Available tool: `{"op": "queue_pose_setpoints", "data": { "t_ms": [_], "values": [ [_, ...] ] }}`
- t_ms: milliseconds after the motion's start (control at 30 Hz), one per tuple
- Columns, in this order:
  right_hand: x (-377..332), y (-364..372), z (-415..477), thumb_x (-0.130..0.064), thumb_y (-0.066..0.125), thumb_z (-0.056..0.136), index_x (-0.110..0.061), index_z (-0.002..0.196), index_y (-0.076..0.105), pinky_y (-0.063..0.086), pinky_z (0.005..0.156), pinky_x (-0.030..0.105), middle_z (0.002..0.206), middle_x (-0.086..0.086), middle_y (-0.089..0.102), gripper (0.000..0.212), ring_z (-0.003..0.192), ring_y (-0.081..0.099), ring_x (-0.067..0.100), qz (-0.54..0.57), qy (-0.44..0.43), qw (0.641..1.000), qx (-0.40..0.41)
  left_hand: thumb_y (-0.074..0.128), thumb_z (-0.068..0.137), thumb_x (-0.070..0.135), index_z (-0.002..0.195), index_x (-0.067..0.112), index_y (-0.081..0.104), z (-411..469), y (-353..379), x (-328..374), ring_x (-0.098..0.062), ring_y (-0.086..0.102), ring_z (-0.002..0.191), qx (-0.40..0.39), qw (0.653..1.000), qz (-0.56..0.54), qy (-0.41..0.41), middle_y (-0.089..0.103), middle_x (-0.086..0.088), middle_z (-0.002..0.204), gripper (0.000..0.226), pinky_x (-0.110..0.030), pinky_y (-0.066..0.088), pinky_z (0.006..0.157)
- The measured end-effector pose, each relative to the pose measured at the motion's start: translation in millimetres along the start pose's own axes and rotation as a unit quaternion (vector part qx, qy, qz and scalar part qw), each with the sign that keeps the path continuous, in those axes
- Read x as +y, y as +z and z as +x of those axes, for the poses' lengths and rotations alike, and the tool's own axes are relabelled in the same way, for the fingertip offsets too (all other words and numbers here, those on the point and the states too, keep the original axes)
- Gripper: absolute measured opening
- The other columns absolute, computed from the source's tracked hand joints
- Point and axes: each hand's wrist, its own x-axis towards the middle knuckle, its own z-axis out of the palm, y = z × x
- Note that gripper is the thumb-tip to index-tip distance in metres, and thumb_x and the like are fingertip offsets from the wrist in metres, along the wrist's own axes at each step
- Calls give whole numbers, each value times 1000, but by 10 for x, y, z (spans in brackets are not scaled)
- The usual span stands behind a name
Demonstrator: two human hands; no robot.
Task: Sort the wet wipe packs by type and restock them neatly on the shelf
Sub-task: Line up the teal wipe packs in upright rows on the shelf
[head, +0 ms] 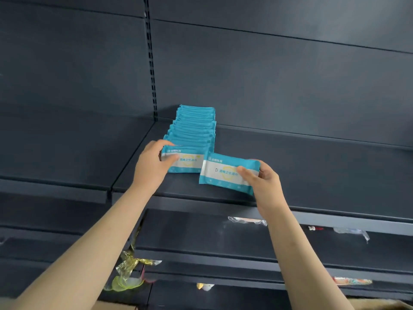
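Head view of a dark grey shelf (312,175) with two bare arms reaching onto it. Between the hands, and running away from them toward the back panel, stands a row of packs (194,128). They are all the same blue-and-white wet wipes, set on edge one behind another. The left hand (152,164) pinches the front pack (187,161) of that row at its left end, thumb across the printed face and fingers curled over the top. The right hand (266,180) grips a loose pack (225,173) of the same design by its right end, thumb in front and fingers behind. This pack is tilted, its left edge just beside the front pack's right end and slightly nearer the camera. Whether its lower edge touches the shelf cannot be told. Under the left forearm, a crumpled gold wrapper (127,267) hangs from a lower shelf. The step in hand looks like adding the loose pack to the front of the row. To do it well, the left hand should brace the row so the packs do not topple forward. Meanwhile the right hand should square the loose pack upright, label outward, and slide it toward the left hand until its ends line up with the front pack. The packs look soft, so a light grip should avoid creasing them.
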Motion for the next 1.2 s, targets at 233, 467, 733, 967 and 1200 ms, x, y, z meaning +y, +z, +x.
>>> {"op": "queue_pose_setpoints", "data": {
  "t_ms": [233,467,733,967,1200],
  "values": [
    [50,349,8,-10,74,87,-11,98,69,57,71,26,95,3,77,12,90,74,17,-19,-15,1000,10,74,86,20,110,26,57,193,-80,-76,-7,52,77,-34,999,-17,31,51,5,104,30,-17,45,66],
    [139,901,86,-19,77,86,-14,110,68,60,79,31,107,5,73,26,95,72,17,-76,-33,996,42,60,96,29,122,38,53,417,-386,-132,-14,65,93,-154,976,-150,-9,51,3,121,28,-31,61,68],
    [239,1136,74,-32,82,80,-27,116,58,49,81,30,107,-5,51,43,83,50,9,-228,-111,957,142,81,79,31,136,29,47,499,-489,-283,-10,51,108,-247,961,7,127,33,12,130,66,-14,42,85],
    [217,1051,-34,-13,83,76,-33,118,41,50,82,27,116,0,58,63,95,60,14,-291,-73,950,83,77,79,43,132,27,45,566,-496,-277,-15,38,124,-218,936,157,228,35,9,135,64,-41,52,88],
    [182,1122,35,-10,80,78,-25,116,41,45,75,17,113,1,56,56,95,56,18,-329,-110,933,98,77,79,46,126,23,48,598,-477,-305,-19,44,115,-183,926,184,274,39,6,132,59,-34,48,83]
  ]
}}
